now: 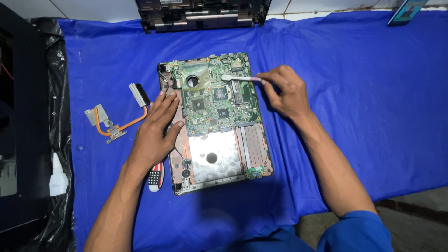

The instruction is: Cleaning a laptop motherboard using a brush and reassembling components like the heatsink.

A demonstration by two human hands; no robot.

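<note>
An opened laptop base (215, 122) lies in the middle of the surface (354, 93), which is draped in a bright blue cloth, and the two hands work on it from either side, well apart from each other. Its green circuit board (212, 95) fills the upper half, with a round opening near the top left, and a bare silvery metal plate (212, 156) with a small hole fills the lower half. The left hand (156, 130) lies flat and open, fingers spread, on the base's left edge, its fingertips touching the rim just beside the board; it grips nothing. The right hand (284, 91) sits at the base's upper right edge, its fingers pinched shut on the handle of a small brush (238, 78), which lies nearly level and points left, so that its pale head rests on the upper part of the board. To the left of the left hand, apart from the base, a copper heat pipe assembly (116, 116) with a finned block lies on the cloth. Just below the left wrist, partly hidden by it, is a small red, white and dark object (155, 178). At the far left edge a white squeeze bottle (58, 176) stands on black plastic. Another dark laptop shell (203, 14) lies at the top of the cloth.
</note>
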